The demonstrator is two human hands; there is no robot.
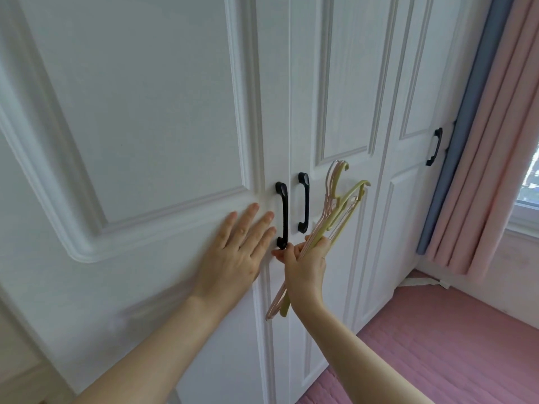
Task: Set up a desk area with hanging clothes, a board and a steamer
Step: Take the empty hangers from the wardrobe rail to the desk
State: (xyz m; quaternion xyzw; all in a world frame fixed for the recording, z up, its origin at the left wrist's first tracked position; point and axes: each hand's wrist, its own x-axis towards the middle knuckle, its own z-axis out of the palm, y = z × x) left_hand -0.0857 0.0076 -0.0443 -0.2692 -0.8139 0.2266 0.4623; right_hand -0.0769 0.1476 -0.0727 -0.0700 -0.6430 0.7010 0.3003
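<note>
My left hand (237,249) lies flat with fingers spread against the white wardrobe door (140,118), just left of its black handle (282,215). My right hand (306,263) grips a bunch of plastic clothes hangers (335,217), pale yellow and pink, their hooks pointing up and right. That hand's fingertips reach toward the lower end of the black handle. A second black handle (304,206) sits on the neighbouring door. Both doors look closed.
A third wardrobe door with its own black handle (434,147) stands further right. Blue and pink curtains (495,170) hang beside a window (529,182) at the right edge. A pink quilted bed surface (452,345) fills the lower right.
</note>
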